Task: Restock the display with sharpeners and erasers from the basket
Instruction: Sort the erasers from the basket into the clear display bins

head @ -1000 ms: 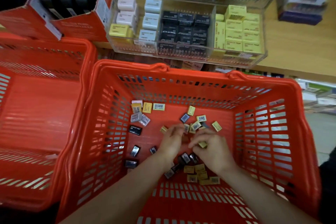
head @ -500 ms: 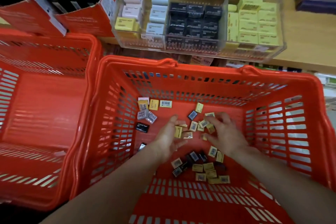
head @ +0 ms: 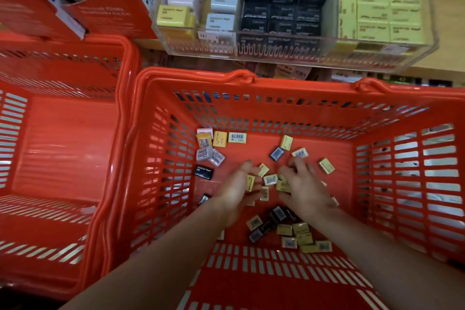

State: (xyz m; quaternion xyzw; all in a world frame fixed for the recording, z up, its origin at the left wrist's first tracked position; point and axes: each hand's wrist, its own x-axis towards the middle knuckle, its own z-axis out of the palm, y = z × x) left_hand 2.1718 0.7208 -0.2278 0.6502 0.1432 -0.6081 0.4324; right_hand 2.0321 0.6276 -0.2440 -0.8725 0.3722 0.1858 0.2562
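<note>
Gathering yellow erasers (head: 270,179) in the basket (head: 402,98), my left hand (head: 236,189) cupped loosely, right hand (head: 302,184) pinching some; next, lift toward the twelve o'clock display (head: 427,53).

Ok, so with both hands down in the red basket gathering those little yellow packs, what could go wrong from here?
1. The left hand cradles small yellow packs in a loose, open grip; lifting could spill them.
2. Black packs lie mixed among the yellow ones under the right hand, so a wrong colour could get scooped up.
3. The red slotted plastic basket has open slots; a dropped pack might catch there.
</note>
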